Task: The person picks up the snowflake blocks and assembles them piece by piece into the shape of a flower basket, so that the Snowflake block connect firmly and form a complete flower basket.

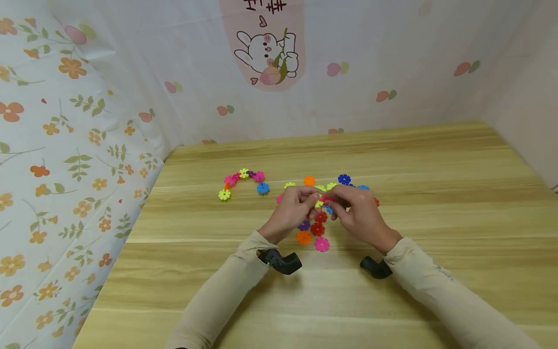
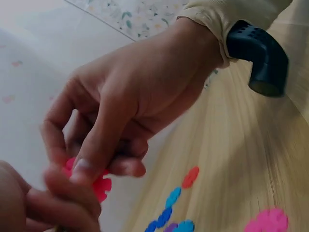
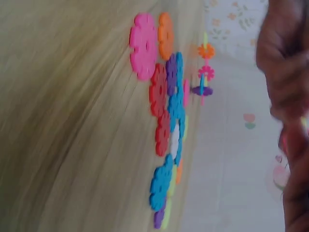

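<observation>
Both hands are close together over the middle of the table. My right hand [image 1: 361, 213] pinches a pink notched plastic disc [image 2: 103, 187] between thumb and fingers. The left hand [image 1: 293, 208] faces it, fingertips bent and pinching at the near side of the small held pieces. A yellow notched disc [image 1: 319, 202] shows between the hands in the head view; how it joins the pink one is hidden by the fingers. Beneath and around the hands lie loose discs, among them a red disc [image 1: 317, 229], an orange disc [image 1: 303, 237] and a pink disc [image 1: 322, 244].
A curved chain of joined discs [image 1: 244, 173] stands to the left on the wooden table [image 1: 183, 252]. Behind the loose discs are an orange disc [image 1: 309, 180] and a dark blue disc [image 1: 344, 179]. Patterned cloth [image 1: 357, 63] hangs behind the table.
</observation>
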Demonstrator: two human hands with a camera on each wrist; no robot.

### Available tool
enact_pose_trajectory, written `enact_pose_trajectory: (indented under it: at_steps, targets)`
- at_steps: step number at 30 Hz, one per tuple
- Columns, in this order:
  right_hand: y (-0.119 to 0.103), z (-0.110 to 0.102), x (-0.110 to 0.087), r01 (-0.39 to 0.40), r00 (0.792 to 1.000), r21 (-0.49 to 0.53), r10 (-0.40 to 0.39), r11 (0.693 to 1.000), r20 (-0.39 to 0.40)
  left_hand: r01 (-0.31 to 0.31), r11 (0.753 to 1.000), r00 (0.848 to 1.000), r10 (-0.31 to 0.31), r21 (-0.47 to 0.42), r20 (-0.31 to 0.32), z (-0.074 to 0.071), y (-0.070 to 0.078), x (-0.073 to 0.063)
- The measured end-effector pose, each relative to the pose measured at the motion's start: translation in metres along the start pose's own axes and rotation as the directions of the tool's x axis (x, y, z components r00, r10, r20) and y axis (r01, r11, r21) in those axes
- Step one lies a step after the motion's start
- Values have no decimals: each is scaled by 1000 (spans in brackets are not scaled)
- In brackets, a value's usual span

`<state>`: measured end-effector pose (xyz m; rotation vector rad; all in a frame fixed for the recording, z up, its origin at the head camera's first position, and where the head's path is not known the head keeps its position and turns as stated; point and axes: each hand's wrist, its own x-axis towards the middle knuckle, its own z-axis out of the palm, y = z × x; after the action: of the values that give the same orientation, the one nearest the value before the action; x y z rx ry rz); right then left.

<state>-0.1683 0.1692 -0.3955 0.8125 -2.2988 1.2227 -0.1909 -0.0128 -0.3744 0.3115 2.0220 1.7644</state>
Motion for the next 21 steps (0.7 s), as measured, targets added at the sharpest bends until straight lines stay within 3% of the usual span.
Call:
enact_pose_trajectory:
  at_steps: [6,14,17,21]
  targets:
    - [7,-7,3,-108,990,37,104,993,96,70,997,996,-68,-37,53,-12,-6,1]
    - [20,-17,14,-252,961,-43,256,967,107,71,993,997,-69,-92,22,-19,-6,1]
    - [26,-22,16,-267,929,-140,293,954,225,72,985,997,-70,-155,18,-20,-6,2]
    - [34,-25,20,-244,854,-292,348,925,387,85,978,996,-85,-191,9,-23,-7,3]
